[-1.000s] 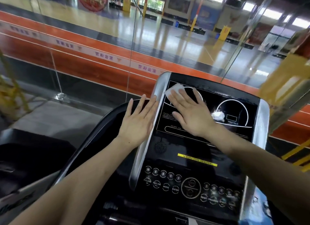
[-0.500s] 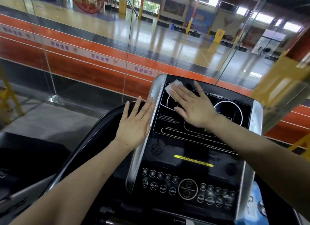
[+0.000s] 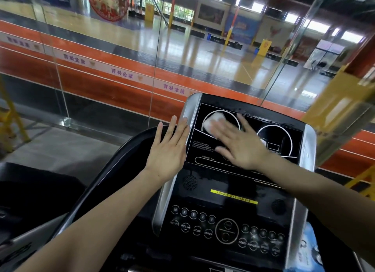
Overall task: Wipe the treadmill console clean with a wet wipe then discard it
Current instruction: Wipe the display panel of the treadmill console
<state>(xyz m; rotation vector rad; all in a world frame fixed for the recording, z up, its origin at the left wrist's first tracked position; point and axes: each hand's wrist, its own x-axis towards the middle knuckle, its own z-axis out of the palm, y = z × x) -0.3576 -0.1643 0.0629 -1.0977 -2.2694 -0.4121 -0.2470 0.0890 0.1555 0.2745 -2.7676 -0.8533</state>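
The left hand [image 3: 168,150] rests flat, fingers straight, against the silver side trim [image 3: 188,111] of the glossy black treadmill console [image 3: 205,198]. Farther up, the right hand [image 3: 241,145], fingers spread, presses the small white wet wipe [image 3: 212,122] inside the left dial ring [image 3: 203,123]. Wiping seems mid-way; the right dial [image 3: 284,135] and lower buttons [image 3: 196,230] likely come next.

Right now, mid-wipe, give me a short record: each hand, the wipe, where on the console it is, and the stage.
left hand: flat, fingers straight, resting against the left silver trim of the treadmill console
right hand: flat, straight fingers pressing the wet wipe
wet wipe: white, folded, partly under the fingers, inside the left dial ring of the display
button panel: lower section, no hand on it
stage: wiping the display; wipe not yet discarded
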